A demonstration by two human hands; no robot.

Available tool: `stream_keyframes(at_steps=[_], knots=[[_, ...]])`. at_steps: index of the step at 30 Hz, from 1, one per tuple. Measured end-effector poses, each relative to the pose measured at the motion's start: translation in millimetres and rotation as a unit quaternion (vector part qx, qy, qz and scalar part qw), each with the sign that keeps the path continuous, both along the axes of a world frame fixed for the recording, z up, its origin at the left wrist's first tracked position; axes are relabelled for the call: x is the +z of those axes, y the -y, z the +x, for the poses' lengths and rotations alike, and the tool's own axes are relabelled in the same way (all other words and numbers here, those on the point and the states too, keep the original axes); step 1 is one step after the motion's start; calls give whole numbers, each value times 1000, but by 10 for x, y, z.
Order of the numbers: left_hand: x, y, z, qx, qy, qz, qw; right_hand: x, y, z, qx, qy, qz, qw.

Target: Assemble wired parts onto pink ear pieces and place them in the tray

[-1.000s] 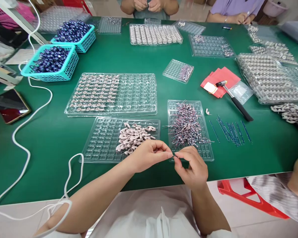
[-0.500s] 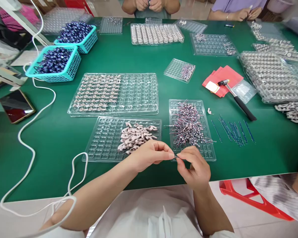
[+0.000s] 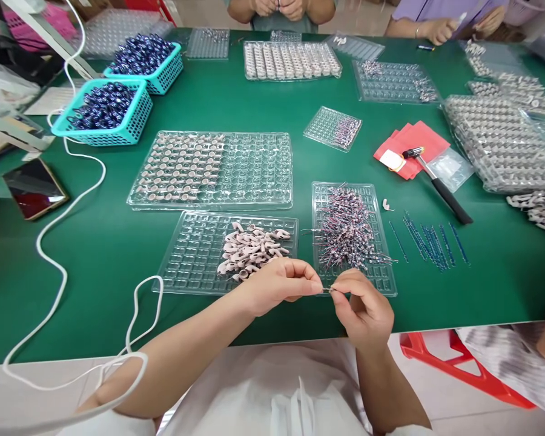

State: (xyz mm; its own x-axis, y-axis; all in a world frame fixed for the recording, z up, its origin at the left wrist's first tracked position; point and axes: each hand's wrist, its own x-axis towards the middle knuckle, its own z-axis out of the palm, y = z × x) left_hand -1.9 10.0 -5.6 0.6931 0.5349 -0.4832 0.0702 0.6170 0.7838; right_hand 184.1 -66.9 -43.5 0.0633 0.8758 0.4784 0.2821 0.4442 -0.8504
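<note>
While the left hand (image 3: 281,287) pinches one end of a thin piece (image 3: 326,289) below centre in the head view, the right hand (image 3: 366,310) pinches its other end, near the lower edge of a clear tray (image 3: 383,271) heaped with wired parts (image 3: 345,224).

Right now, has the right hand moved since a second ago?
Yes: the right hand shifted slightly right, relative to the clear plastic tray under the wired parts.

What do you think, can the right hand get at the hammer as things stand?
Probably yes: the hammer lies uncovered to its right, with only low things, like the blue rods, between. But the right hand pinches a thin piece with the left hand, so it would likely release that first.
</note>
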Motion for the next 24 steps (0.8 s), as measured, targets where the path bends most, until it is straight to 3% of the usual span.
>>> stream_keyframes(at_steps=[8, 15, 24], knots=[[17, -4, 12, 15, 6, -2, 1000, -12, 0, 32, -9, -89, -12, 996], [16, 8, 17, 33, 18, 0, 999, -35, 16, 32, -42, -90, -21, 995], [13, 18, 46, 135, 71, -91, 984, -47, 19, 21, -63, -96, -24, 993]])
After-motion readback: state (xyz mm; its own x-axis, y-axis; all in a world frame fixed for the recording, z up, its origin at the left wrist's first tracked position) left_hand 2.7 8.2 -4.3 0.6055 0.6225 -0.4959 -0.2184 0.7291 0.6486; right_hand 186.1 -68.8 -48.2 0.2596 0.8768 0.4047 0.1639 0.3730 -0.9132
